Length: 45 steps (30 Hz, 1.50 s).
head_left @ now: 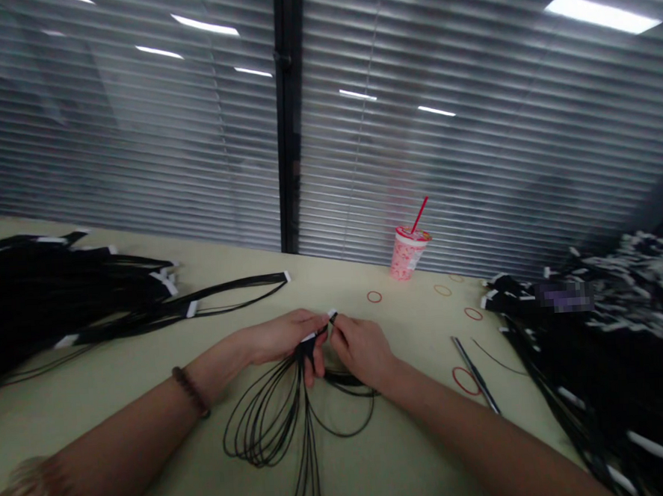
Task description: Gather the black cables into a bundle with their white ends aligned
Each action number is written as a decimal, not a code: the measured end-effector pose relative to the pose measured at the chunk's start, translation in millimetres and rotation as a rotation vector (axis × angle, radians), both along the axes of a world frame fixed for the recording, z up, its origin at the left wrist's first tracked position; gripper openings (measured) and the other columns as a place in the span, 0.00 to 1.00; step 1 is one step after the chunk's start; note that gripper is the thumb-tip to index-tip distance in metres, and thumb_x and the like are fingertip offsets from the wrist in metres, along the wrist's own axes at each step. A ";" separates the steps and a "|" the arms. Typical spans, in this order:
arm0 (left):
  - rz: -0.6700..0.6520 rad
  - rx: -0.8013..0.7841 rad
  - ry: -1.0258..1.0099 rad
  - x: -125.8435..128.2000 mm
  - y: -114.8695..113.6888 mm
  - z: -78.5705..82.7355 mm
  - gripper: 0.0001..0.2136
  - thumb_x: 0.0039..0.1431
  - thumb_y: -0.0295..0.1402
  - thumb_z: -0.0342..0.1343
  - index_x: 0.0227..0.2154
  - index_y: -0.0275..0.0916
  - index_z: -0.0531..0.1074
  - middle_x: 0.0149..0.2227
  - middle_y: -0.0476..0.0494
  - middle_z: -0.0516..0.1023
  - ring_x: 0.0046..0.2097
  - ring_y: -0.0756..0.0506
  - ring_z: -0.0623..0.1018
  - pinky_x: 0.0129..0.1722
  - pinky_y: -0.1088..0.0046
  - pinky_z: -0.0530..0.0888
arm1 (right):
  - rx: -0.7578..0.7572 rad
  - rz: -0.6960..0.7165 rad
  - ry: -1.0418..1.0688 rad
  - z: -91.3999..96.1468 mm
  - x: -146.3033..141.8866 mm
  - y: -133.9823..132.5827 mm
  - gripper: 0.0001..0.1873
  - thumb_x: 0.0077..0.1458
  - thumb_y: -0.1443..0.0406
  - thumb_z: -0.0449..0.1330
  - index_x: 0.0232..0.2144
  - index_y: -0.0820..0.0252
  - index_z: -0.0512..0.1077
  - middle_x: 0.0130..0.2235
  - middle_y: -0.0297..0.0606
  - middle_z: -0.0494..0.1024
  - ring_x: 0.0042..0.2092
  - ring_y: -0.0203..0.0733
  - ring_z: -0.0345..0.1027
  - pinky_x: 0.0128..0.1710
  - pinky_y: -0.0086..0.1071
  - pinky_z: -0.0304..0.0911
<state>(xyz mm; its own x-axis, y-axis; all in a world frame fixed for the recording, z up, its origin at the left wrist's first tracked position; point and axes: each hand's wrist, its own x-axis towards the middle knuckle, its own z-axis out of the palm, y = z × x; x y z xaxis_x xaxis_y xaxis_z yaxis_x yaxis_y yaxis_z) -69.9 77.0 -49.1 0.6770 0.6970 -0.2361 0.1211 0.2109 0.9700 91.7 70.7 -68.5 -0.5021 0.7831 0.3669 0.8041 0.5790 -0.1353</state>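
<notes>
My left hand (284, 339) is closed around the top of a bundle of thin black cords (275, 423), whose loops hang down onto the pale table (148, 379). My right hand (360, 349) is closed too, pinching the white-tipped end of a cord (331, 316) right beside the left hand's fingers. Both hands meet at the table's middle. A dark bead bracelet sits on my left wrist.
A large pile of black cords with white tags (42, 295) lies at the left, another heap (612, 335) at the right. A pink cup with a red straw (407, 252) stands at the back by the blinds. Several red rubber bands (465, 380) lie scattered about.
</notes>
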 end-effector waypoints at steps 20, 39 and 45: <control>0.161 -0.117 -0.105 0.8 11.8 -13.1 0.17 0.49 0.48 0.49 0.24 0.36 0.61 0.21 0.40 0.76 0.23 0.44 0.76 0.27 0.67 0.70 | 0.038 0.057 0.126 -4.3 16.4 22.1 0.21 0.56 0.58 0.44 0.20 0.63 0.68 0.18 0.32 0.66 0.20 0.29 0.56 0.22 0.25 0.45; 0.238 -0.077 -0.120 3.9 10.5 -14.5 0.18 0.48 0.49 0.49 0.24 0.37 0.61 0.23 0.39 0.77 0.26 0.42 0.76 0.27 0.67 0.69 | 0.091 -0.161 0.068 -8.2 29.7 35.3 0.16 0.46 0.53 0.54 0.23 0.60 0.67 0.21 0.32 0.69 0.24 0.34 0.61 0.23 0.26 0.46; 0.231 -0.070 -0.137 3.4 11.4 -16.1 0.17 0.49 0.48 0.48 0.24 0.37 0.60 0.25 0.38 0.77 0.27 0.42 0.77 0.30 0.65 0.70 | 0.131 -0.295 0.012 -5.4 37.3 43.7 0.18 0.46 0.50 0.54 0.23 0.59 0.66 0.22 0.33 0.70 0.25 0.35 0.62 0.23 0.27 0.43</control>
<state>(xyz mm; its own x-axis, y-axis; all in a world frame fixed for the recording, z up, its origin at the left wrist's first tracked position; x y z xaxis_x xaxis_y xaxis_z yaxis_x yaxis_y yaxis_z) -66.5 88.4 -65.3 0.5313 0.8217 -0.2064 -0.0691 0.2849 0.9561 129.0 114.4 -73.9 -0.2558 0.8397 0.4789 0.9385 0.3346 -0.0853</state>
